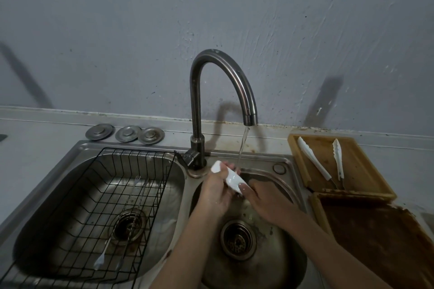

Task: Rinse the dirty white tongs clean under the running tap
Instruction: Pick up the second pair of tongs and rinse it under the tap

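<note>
Both my hands grip the glossy white tongs [231,179] over the round steel basin [270,263]: left hand [217,191] wrapped around the upper end, right hand [263,199] pinching the lower end. Thin water [243,145] falls from the curved metal tap [223,77] just beside the tongs. Two more white tongs [313,158] lie on a wooden tray [366,171] on the worktop [35,138].
</note>
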